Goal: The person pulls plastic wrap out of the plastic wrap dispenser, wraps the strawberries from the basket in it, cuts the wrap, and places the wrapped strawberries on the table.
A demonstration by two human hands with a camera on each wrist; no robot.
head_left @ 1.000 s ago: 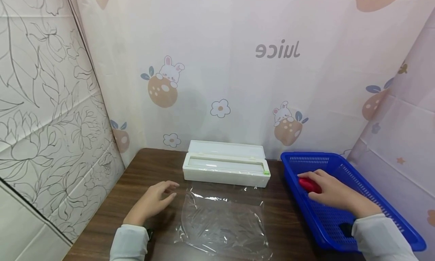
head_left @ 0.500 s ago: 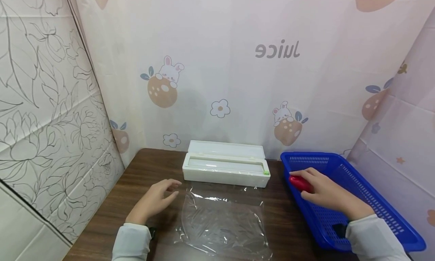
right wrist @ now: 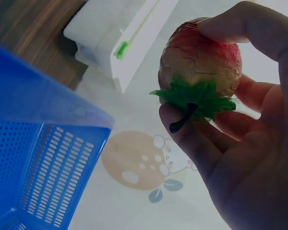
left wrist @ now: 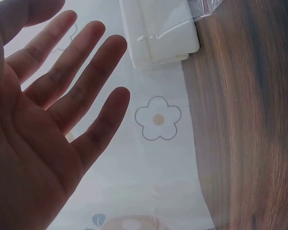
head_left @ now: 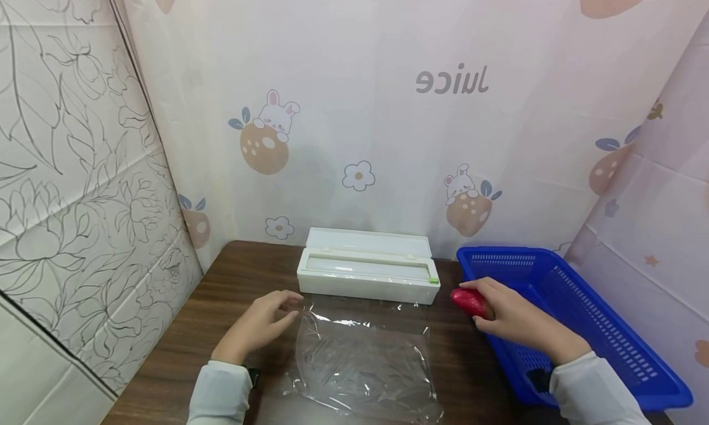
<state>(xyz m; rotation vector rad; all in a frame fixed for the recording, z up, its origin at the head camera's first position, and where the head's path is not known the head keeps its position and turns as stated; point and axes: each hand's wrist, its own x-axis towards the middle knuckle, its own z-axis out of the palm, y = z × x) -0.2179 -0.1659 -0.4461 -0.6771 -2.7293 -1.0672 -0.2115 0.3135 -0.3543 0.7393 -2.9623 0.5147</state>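
Observation:
My right hand [head_left: 506, 317] holds a red strawberry [head_left: 469, 302] by the left rim of the blue basket [head_left: 587, 302]. In the right wrist view the strawberry [right wrist: 199, 62] shows a pale shoulder, green leaves and a dark stem, with thumb and fingers curled around it. My left hand [head_left: 260, 323] hovers at the left edge of a sheet of clear plastic film [head_left: 365, 366] spread over the table. Its fingers are relaxed and apart, and nothing is in the palm, as the left wrist view of the hand [left wrist: 53, 110] shows.
Behind the film stands a long white cling film box [head_left: 365, 286], its lid [head_left: 368, 243] raised, with a small green piece [head_left: 433, 280] at the right end. A dark wooden table [head_left: 221, 283] lies beneath. A printed curtain [head_left: 354, 105] hangs directly behind.
My right hand has carried the strawberry leftward, from over the basket past its left rim. My left hand has drifted slightly right, toward the film. Box, film and basket stay put.

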